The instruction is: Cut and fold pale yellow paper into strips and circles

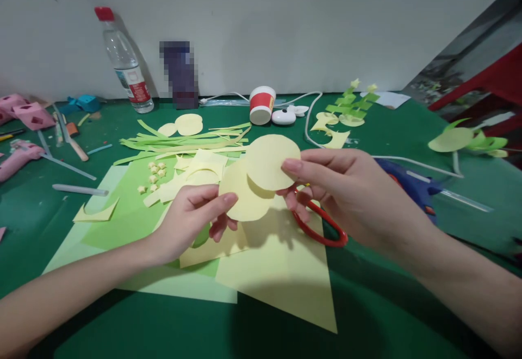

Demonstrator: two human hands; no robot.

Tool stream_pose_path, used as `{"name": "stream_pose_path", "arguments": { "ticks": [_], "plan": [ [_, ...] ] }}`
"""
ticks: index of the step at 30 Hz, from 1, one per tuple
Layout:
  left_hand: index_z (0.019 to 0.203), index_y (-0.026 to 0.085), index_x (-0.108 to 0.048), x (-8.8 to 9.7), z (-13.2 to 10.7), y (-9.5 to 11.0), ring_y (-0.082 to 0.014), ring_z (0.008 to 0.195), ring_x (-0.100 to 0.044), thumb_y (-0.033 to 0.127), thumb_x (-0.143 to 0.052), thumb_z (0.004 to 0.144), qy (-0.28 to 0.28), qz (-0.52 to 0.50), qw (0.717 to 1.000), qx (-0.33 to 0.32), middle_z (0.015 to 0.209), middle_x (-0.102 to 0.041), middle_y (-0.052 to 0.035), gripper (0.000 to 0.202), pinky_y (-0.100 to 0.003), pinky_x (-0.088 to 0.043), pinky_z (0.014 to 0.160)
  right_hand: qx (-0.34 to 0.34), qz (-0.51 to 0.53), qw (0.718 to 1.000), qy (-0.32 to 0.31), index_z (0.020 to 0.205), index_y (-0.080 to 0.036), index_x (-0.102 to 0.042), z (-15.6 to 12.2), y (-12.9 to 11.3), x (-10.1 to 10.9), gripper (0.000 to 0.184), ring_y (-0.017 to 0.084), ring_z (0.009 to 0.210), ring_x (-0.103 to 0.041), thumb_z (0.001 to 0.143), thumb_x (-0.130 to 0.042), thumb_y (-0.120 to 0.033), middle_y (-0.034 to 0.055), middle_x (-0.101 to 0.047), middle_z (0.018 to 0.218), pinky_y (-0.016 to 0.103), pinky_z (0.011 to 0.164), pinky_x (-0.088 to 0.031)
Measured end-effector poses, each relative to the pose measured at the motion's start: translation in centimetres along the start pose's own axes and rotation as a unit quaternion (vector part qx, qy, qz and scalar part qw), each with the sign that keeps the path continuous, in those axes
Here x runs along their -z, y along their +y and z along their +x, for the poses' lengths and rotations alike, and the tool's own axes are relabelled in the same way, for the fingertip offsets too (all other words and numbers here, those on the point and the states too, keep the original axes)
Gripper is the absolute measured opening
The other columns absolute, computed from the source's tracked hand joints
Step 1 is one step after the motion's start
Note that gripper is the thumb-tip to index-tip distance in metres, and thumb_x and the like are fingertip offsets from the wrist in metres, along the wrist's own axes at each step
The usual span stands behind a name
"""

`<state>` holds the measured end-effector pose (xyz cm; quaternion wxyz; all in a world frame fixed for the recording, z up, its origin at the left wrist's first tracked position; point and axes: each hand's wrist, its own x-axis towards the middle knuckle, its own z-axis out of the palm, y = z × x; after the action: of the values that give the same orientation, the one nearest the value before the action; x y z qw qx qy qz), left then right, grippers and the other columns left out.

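Note:
My left hand (204,212) pinches a pale yellow paper circle (244,204) between thumb and fingers. A second pale yellow circle (269,158) is pinched in my right hand (314,185), and it overlaps the first one from above. Red-handled scissors (326,234) show beneath and beside my right hand; their blades are hidden. Below both hands lie a yellow paper sheet (281,272) and green sheets (134,228). Yellow paper scraps (163,193), small folded paper stars (153,178) and green paper strips (183,144) lie just behind my left hand.
A water bottle (128,70) and a paper cup (262,106) stand along the wall. A blue glue gun (408,190) lies at right, a pink one (20,158) at left. Finished-looking paper plants (354,109) sit at the back right, near a white cable (308,122).

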<state>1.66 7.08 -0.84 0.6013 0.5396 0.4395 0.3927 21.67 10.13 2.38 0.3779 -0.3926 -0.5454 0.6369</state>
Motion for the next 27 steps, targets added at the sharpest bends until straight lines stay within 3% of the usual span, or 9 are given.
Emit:
{"name": "stream_pose_path", "arguments": {
  "ticks": [5, 8, 14, 18, 22, 27],
  "plan": [
    [0.061, 0.013, -0.058, 0.0, 0.0, -0.1, -0.0058, 0.038, -0.047, 0.036, -0.058, 0.077, 0.001, 0.018, 1.000, -0.006, 0.047, -0.055, 0.0015, 0.028, -0.018, -0.038, 0.038, -0.006, -0.021, 1.000, 0.021, 0.075, -0.019, -0.061, 0.0, 0.3, -0.9, 0.013, 0.007, 0.045, -0.052, 0.068, -0.066, -0.029, -0.0024, -0.056, 0.061, 0.016, 0.034, -0.043],
    [0.062, 0.013, -0.061, -0.1, 0.1, 0.0, -0.0059, 0.038, -0.047, 0.036, -0.058, 0.077, 0.010, 0.061, 0.998, -0.009, 0.045, -0.054, 0.0021, 0.028, -0.018, -0.037, 0.038, -0.029, 0.001, 0.999, 0.021, 0.091, -0.019, -0.057, 0.2, 0.6, -1.1, 0.027, 0.008, 0.048, -0.055, 0.066, -0.067, -0.026, -0.0014, -0.058, 0.071, 0.016, 0.033, -0.043],
    [0.058, 0.013, -0.058, -0.3, 0.3, 0.6, -0.0070, 0.039, -0.050, 0.034, -0.058, 0.076, 0.053, 0.105, 0.991, -0.060, 0.044, -0.055, 0.0023, 0.028, -0.019, -0.042, 0.042, -0.012, 0.033, 0.999, 0.027, 0.069, -0.018, -0.062, 0.4, 0.9, -1.0, 0.007, 0.005, 0.050, -0.048, 0.067, -0.067, -0.023, -0.0026, -0.055, 0.065, 0.014, 0.041, -0.044],
    [0.083, 0.016, -0.056, -0.3, 0.5, 0.7, -0.0115, 0.051, -0.061, 0.026, -0.059, 0.076, 0.076, 0.058, 0.990, -0.104, 0.060, -0.061, 0.0020, 0.013, -0.021, -0.050, 0.048, -0.009, 0.088, 0.995, 0.038, 0.067, -0.019, -0.063, 0.6, 1.1, -0.9, 0.007, 0.007, 0.057, -0.050, 0.064, -0.069, -0.021, -0.0005, -0.059, 0.074, 0.015, 0.043, -0.046],
    [0.103, 0.021, -0.044, -0.3, 0.5, 0.9, -0.0106, 0.055, -0.063, 0.018, -0.059, 0.076, 0.083, 0.059, 0.986, -0.133, 0.070, -0.062, 0.0036, 0.030, -0.021, -0.054, 0.054, -0.021, 0.112, 0.993, 0.009, 0.067, -0.019, -0.064, 0.8, 1.6, -1.0, 0.004, 0.007, 0.061, -0.053, 0.066, -0.067, -0.017, -0.0010, -0.060, 0.074, 0.014, 0.048, -0.048],
    [0.091, 0.021, -0.049, -0.1, 0.1, 1.1, -0.0068, 0.058, -0.059, 0.016, -0.063, 0.073, 0.113, 0.127, 0.967, -0.187, 0.072, -0.057, 0.0051, 0.024, -0.017, -0.053, 0.057, -0.006, 0.136, 0.990, -0.022, 0.075, -0.021, -0.066, 1.0, 2.0, -1.0, 0.006, 0.006, 0.062, -0.055, 0.071, -0.064, -0.018, -0.0011, -0.063, 0.078, 0.012, 0.051, -0.049]
  ]
}}
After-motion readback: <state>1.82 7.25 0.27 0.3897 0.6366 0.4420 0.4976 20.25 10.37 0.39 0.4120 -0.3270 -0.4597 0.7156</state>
